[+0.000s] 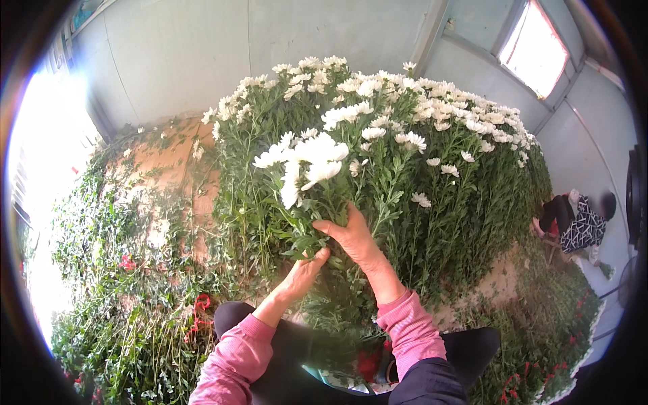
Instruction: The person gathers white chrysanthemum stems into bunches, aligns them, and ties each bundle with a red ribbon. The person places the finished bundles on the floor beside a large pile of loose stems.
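Between my two hands, over my lap, stands a bunch of white chrysanthemums (314,162) with long leafy stems. My left hand (305,273) closes around the stems from the left, partly covered by leaves. Slightly higher, my right hand (354,237) wraps the same stems from the right, its thumb lying across the leaves. The white blooms gather above my hands, and the stems run down toward my lap, where they blur into greenery.
A big heap of white chrysanthemums (472,128) rises just ahead. Cut stems and leaves (135,337) litter the left floor, with red ties (200,314) among them. Another person (584,223) sits at far right. Pale wall panels (182,54) stand behind.
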Available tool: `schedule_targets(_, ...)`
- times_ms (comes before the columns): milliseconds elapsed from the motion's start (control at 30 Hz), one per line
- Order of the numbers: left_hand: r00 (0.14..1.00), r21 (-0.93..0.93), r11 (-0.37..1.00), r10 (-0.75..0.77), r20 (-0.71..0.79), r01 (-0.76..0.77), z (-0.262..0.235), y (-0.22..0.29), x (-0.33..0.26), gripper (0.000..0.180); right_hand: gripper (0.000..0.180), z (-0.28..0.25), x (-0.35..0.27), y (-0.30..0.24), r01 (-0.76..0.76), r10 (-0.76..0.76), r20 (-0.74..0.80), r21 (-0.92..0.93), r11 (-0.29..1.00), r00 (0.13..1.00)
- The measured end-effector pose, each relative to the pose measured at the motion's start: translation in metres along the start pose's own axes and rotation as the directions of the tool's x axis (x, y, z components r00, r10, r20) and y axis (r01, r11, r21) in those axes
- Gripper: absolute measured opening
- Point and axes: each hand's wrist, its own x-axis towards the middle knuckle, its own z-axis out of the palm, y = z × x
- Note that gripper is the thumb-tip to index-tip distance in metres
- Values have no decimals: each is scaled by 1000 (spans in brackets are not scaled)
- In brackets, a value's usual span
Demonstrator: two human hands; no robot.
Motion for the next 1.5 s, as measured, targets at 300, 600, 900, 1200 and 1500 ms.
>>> schedule_targets(300, 993, -500, 859, -108, 37, 112, -5, -7, 10, 32, 83, 17, 12, 43, 115, -113, 94, -14, 993, 989)
schedule_targets(600, 982, -582, 804, -185, -47, 123, -19, -3, 33, 19, 48, -121, 64, 194, -355, -266, -595, -720, 597, 759)
schedule_targets(900, 958, -622, 771, -264, -111, 140, -17, -23, 52, 28, 14, -44, 25, 92, 16, -178, -391, -384, 923, 903)
schedule_targets(1200, 949, -673, 706, -315, -17, 222, -12, -29, 58, 59, 42, 5, 10, 29, 319, -490, 52, -817, 481, 870)
schedule_targets(1500, 984, -670, 738, -164, -68, 77, -1, -19, 40, 44, 33, 28, -29, 44, 193, -337, 105, -951, 241, 936)
